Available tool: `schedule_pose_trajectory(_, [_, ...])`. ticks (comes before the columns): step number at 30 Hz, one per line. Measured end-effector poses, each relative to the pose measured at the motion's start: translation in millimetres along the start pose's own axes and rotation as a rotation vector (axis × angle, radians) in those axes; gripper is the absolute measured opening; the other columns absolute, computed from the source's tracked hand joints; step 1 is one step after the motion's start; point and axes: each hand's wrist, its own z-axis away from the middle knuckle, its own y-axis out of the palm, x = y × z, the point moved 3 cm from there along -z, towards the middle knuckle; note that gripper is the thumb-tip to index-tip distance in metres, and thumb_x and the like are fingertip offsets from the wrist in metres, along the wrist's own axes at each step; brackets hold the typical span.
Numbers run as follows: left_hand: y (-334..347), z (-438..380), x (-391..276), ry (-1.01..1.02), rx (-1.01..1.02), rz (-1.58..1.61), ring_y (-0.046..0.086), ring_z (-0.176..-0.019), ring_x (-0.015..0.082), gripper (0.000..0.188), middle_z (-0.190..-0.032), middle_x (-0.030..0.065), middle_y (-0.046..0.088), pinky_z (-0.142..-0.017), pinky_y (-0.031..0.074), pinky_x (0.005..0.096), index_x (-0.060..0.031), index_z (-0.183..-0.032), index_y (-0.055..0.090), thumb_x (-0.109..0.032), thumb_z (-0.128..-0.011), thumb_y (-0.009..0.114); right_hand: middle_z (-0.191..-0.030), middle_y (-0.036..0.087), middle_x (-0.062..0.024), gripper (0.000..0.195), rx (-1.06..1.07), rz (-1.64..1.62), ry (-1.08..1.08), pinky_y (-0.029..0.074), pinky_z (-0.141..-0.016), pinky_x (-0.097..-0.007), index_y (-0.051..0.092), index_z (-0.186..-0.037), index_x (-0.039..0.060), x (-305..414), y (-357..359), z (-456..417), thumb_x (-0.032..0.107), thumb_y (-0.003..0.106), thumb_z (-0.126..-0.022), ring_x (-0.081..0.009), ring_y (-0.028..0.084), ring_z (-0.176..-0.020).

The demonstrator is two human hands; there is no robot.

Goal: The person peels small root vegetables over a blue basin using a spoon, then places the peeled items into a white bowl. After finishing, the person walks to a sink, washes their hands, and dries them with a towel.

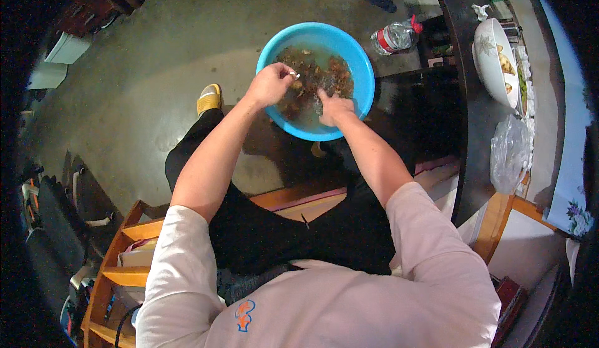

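Note:
A round blue plastic basin (366,74) stands on the floor in front of me, holding cloudy water and many brown, lumpy pieces (299,64) that I cannot identify. Over the basin's left part, my left hand (271,85) pinches a small white object (294,74) between thumb and fingertips. My right hand (336,108) reaches in over the near right rim, its fingers at the water among the brown pieces. Whether it grips anything there is hidden by the water and the hand itself.
A clear plastic bottle with a red cap (395,37) lies beyond the basin at the right. On the dark table (472,160) at my right are a white bowl of food (489,62) and a clear plastic bag (507,153). A wooden frame (126,276) is at my lower left.

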Motion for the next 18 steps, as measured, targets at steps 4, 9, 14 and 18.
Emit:
schedule_pose_trajectory(4, [1.5,15.4,-9.7,0.068,-0.038,-0.116,0.071,-0.098,0.0342,0.028,-0.102,0.0200,0.073,-0.088,0.054,0.0428,-0.0030,-0.109,0.071,-0.026,-0.094,0.066,-0.157,0.039,-0.0225,0.095,0.157,-0.002,0.056,0.047,-0.107,-0.0483,0.008,-0.164,0.0286,-1.1,14.7,-5.2,0.045,0.064,-0.089,-0.0401,0.057,-0.130])
schedule_pose_trajectory(9, [3.6,20.4,-5.1,0.156,-0.079,-0.225,0.067,-0.105,0.0389,0.026,-0.111,0.0201,0.070,-0.094,0.052,0.0460,-0.0038,-0.107,0.072,-0.025,-0.092,0.067,-0.152,0.046,-0.0209,0.098,0.097,-0.021,0.112,0.044,-0.110,-0.0489,0.000,-0.164,0.0304,-1.6,28.1,-15.7,0.054,0.061,-0.091,-0.0382,0.055,-0.131])
schedule_pose_trajectory(14, [-9.2,26.2,-4.8,0.208,-0.057,-0.273,0.066,-0.106,0.0380,0.022,-0.114,0.0178,0.069,-0.094,0.053,0.0455,-0.0061,-0.103,0.073,-0.023,-0.089,0.069,-0.141,0.058,-0.0148,0.069,-0.005,-0.167,0.008,0.045,-0.107,-0.0472,0.039,-0.155,0.0287,8.6,-18.6,6.5,0.046,0.061,-0.091,-0.0336,0.054,-0.133])
schedule_pose_trajectory(18, [-10.9,24.0,-8.8,0.247,-0.082,-0.190,0.068,-0.104,0.0358,0.022,-0.114,0.0170,0.070,-0.094,0.053,0.0440,-0.0086,-0.105,0.074,-0.020,-0.086,0.072,-0.130,0.067,-0.0118,0.040,-0.083,-1.006,-0.393,0.049,-0.102,-0.0473,0.063,-0.136,0.0127,-26.2,-24.5,-4.7,0.020,0.050,-0.099,-0.0290,0.062,-0.121])
